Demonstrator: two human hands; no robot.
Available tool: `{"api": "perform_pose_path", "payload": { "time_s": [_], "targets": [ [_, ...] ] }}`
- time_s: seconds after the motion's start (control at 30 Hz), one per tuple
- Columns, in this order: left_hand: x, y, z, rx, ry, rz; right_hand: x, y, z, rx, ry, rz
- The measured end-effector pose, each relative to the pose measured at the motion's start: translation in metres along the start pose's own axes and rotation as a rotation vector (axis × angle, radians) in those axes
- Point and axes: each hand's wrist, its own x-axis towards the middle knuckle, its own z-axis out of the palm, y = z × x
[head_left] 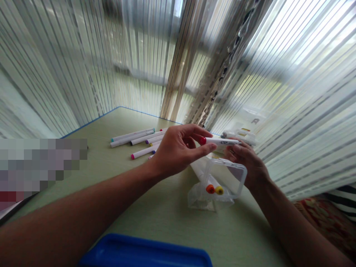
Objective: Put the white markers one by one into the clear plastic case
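A white marker [222, 142] with a red end is held level above a clear plastic case [241, 187]. My left hand [175, 150] is closed on its red end, between thumb and fingers. At the other end, the thumb and fingers of my right hand [250, 159] pinch the same marker. Inside the case, which stands below my hands, lie an orange-ended marker [210, 189] and a yellow-ended marker [219, 190]. Left of my left hand, several loose white markers [141, 151] with coloured ends lie on the table, some hidden by that hand.
The pale green table [155, 218] has a blue edge. A blue tray [150, 252] sits at the near side. Behind my right hand is another clear plastic container [241, 135]. Striped sheer curtains [139, 55] hang behind the table. A pixelated area covers the left side.
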Motion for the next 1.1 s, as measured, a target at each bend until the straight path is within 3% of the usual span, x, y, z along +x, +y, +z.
{"api": "perform_pose_path", "payload": {
  "time_s": [1.1],
  "targets": [
    [-0.0005,0.0047,0.0017,-0.017,0.002,0.011,0.0021,0.0019,-0.0031,0.025,-0.048,0.004]
  ]
}}
